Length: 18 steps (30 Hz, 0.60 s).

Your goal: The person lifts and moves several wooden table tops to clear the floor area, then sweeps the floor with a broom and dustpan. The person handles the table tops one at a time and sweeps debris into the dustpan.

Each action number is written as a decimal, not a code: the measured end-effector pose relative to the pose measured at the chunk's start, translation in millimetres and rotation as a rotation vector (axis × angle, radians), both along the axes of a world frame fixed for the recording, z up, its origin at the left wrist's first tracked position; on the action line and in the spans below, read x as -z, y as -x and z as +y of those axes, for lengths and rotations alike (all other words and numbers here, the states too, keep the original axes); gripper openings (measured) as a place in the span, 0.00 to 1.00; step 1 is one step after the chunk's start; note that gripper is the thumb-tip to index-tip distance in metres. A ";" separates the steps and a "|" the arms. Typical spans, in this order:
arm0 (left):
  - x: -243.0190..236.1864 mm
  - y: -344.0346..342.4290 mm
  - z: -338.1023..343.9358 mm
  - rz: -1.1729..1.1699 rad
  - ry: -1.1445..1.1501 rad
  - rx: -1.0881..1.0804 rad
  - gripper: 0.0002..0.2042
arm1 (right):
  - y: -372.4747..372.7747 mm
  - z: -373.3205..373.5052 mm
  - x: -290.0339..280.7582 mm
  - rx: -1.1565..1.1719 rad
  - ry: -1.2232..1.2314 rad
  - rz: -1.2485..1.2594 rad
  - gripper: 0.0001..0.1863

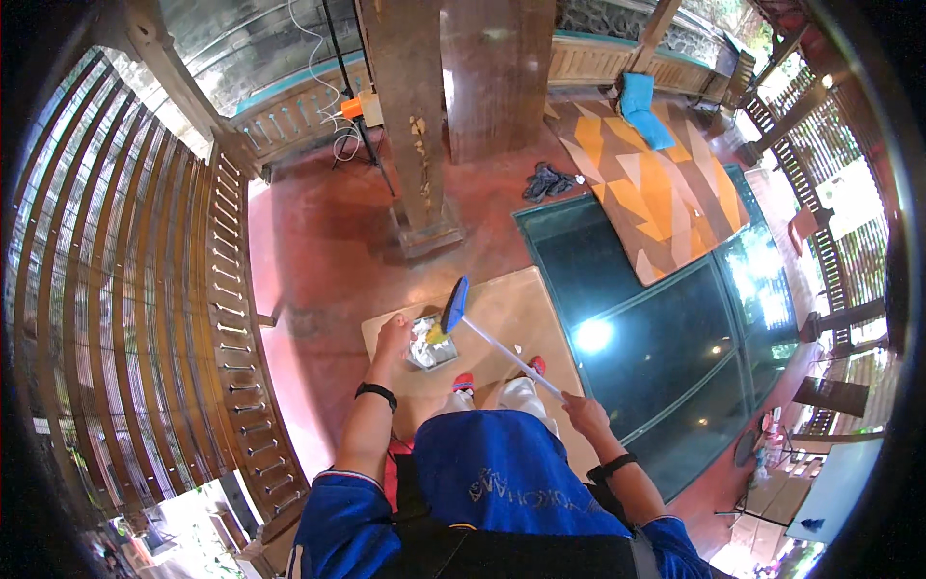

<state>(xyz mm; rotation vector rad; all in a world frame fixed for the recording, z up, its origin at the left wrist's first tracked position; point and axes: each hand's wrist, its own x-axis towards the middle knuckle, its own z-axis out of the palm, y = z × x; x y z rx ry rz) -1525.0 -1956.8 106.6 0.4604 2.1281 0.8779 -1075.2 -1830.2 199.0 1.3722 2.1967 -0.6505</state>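
My right hand [584,413] is closed round the pale handle of a broom [511,355], which slants up and to the left across the front of me. Its head [455,303] is blue, and the yellow bristles rest over the right side of a grey open-topped container [439,363]. White crumpled scraps [422,340] lie inside that container. At its left edge my left hand [393,338] is closed, seemingly gripping it; the exact hold is hidden. The container is just ahead of my feet, above a tan mat [502,304].
Dark glass floor panels [656,367] lie to the right, partly covered by a patterned orange-brown rug [666,203] with a blue floor cushion [641,111]. Ahead are a wooden pillar [410,125] and a crumpled black bag [550,181]. A slatted wooden railing [231,328] runs along the left.
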 end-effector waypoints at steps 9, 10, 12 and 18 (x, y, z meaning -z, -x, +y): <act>53.5 9.5 -4.1 -0.081 -0.118 0.032 0.07 | -45.9 -1.6 -39.2 0.179 -0.043 0.063 0.21; 58.7 15.3 -10.7 -0.118 -0.187 0.011 0.07 | -50.9 -0.8 -38.2 0.185 -0.063 0.074 0.21; 67.4 26.9 -32.4 -0.195 -0.320 -0.035 0.05 | -46.5 -2.1 -52.6 0.155 -0.101 0.033 0.22; 15.1 48.5 -119.2 -0.479 -0.371 -0.389 0.10 | -77.3 -5.9 -31.0 0.289 -0.076 -0.006 0.22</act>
